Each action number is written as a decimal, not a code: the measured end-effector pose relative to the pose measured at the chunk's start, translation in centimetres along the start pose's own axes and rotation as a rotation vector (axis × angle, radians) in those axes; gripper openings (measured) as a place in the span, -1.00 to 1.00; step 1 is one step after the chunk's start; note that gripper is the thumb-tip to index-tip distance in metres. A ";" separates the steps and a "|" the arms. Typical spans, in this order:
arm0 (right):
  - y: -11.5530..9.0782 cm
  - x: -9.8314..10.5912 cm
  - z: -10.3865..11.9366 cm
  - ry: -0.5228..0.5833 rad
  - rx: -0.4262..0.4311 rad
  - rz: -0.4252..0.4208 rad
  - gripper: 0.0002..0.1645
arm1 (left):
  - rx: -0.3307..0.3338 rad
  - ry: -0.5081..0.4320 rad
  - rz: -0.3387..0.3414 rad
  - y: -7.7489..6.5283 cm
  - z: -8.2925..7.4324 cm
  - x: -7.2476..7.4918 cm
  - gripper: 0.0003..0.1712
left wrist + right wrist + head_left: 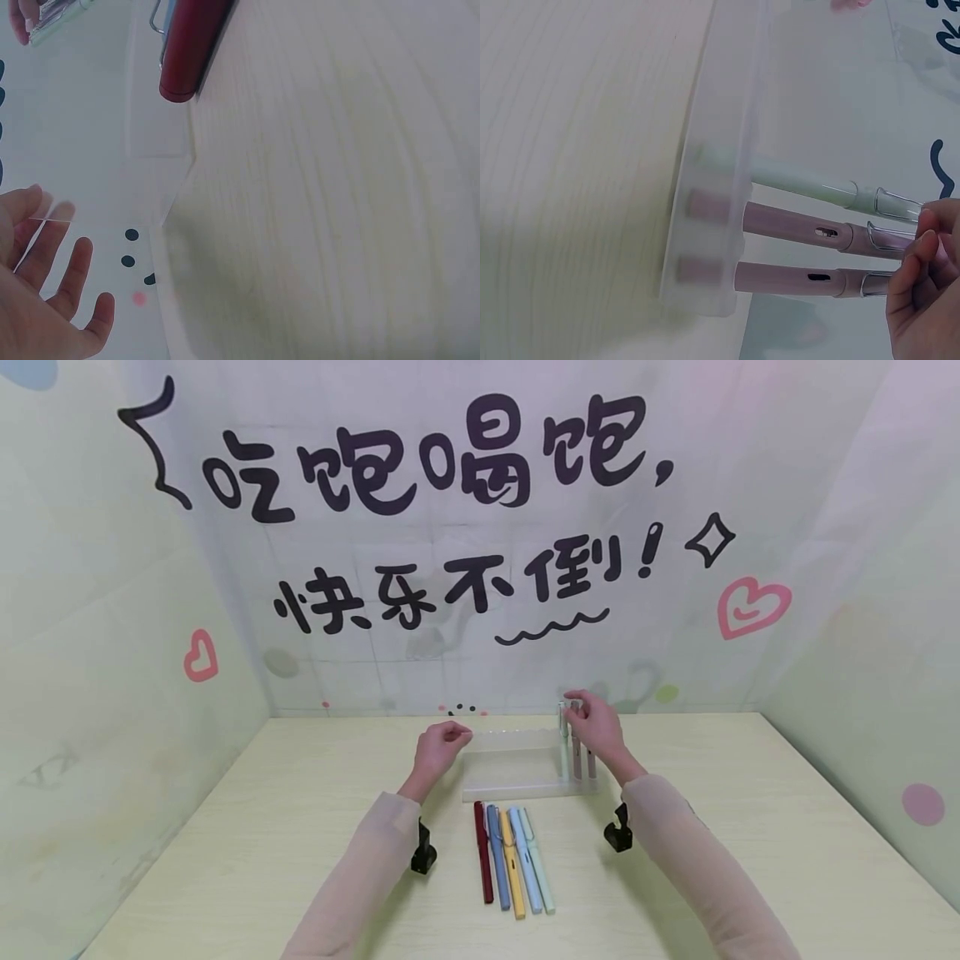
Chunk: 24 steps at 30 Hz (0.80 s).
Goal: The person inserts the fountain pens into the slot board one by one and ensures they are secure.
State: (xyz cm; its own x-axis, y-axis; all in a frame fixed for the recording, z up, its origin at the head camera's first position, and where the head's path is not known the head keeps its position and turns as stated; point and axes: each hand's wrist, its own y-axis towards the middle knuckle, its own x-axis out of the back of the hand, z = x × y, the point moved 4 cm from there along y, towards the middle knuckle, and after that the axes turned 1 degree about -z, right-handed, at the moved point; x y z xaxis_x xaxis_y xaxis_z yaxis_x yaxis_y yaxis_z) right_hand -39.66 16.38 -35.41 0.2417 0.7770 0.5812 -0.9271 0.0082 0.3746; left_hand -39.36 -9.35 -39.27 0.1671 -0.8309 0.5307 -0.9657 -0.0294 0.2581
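Head view showed the left hand (438,752) pinching the top edge of the rack (510,790) near its left end, while the right hand (602,731) pinched the cap (865,199) of the mint pen (802,180), which stood in the rack. That pen looked light, stiff and smooth, probably a little slippery; its cap seemed the best hold. Clear and thin, the rack would likely slide unless steadied. Two mauve pens (787,223) stood just beside; five more pens (513,864) lay in front on the desk (247,860).
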 end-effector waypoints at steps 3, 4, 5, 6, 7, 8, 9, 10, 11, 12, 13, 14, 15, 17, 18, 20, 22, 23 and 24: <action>-0.3 0.1 0.3 0.034 0.032 -0.010 -0.69 | 0.000 0.001 0.000 0.0 0.1 0.0 -0.83; -0.4 0.2 0.4 0.050 0.054 -0.012 -0.71 | -0.002 0.002 0.000 0.0 0.1 0.0 -0.83; -0.6 0.1 0.4 0.060 0.077 -0.013 -0.72 | -0.004 0.002 0.000 0.0 0.1 0.0 -0.83; -0.8 0.1 0.5 0.073 0.100 -0.012 -0.74 | -0.004 0.001 0.000 0.0 0.0 0.0 -0.83; -1.0 0.0 0.5 0.081 0.118 -0.007 -0.76 | -0.004 0.000 0.000 0.0 0.0 0.0 -0.83; -1.2 -0.1 0.5 0.083 0.130 0.001 -0.77 | -0.004 0.000 0.000 0.0 0.0 0.0 -0.83; -1.5 -0.3 0.5 0.086 0.135 0.014 -0.77 | -0.004 -0.001 0.000 0.0 0.0 0.0 -0.83; -1.7 -0.4 0.5 0.083 0.135 0.027 -0.78 | -0.004 -0.002 0.000 0.0 0.0 0.0 -0.83; -2.0 -0.5 0.4 0.079 0.128 0.042 -0.78 | -0.003 -0.002 0.000 0.0 0.0 0.0 -0.83; -2.3 -0.6 0.4 0.081 0.122 0.061 -0.77 | -0.002 -0.002 0.001 0.0 0.0 0.0 -0.83; -2.5 -0.8 0.4 0.080 0.114 0.078 -0.78 | -0.003 -0.002 0.001 0.0 0.0 0.0 -0.83; -2.8 -0.9 0.4 0.084 0.107 0.096 -0.79 | -0.004 -0.003 0.000 0.0 0.0 0.0 -0.83; -3.1 -1.0 0.3 0.091 0.100 0.114 -0.79 | -0.005 -0.004 0.000 0.0 -0.1 0.0 -0.84; -3.6 -1.3 0.3 0.102 0.094 0.144 -0.80 | -0.009 -0.005 0.001 0.0 -0.1 0.0 -0.84; -3.9 -1.5 0.2 0.107 0.098 0.159 -0.81 | -0.010 -0.005 0.000 0.0 -0.1 0.0 -0.84; -4.4 -1.9 0.1 0.115 0.113 0.193 -0.82 | -0.014 -0.003 -0.002 0.0 -0.1 0.0 -0.84; -4.9 -2.3 0.1 0.119 0.137 0.228 -0.83 | -0.019 0.002 -0.002 0.0 0.0 0.0 -0.84; -5.2 -2.5 0.1 0.120 0.151 0.251 -0.83 | -0.018 0.002 -0.003 0.0 0.0 0.1 -0.84; -5.5 -2.7 0.1 0.120 0.161 0.276 -0.84 | -0.015 0.001 -0.002 0.0 0.0 0.1 -0.83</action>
State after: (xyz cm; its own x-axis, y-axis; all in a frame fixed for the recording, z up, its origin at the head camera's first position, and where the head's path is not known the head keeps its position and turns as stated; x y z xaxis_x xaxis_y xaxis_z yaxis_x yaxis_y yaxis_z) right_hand -35.21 14.12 -38.94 -0.0566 0.8046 0.5911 -0.8933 -0.3052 0.3299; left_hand -39.38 -9.41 -39.26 0.1695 -0.8302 0.5311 -0.9621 -0.0226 0.2717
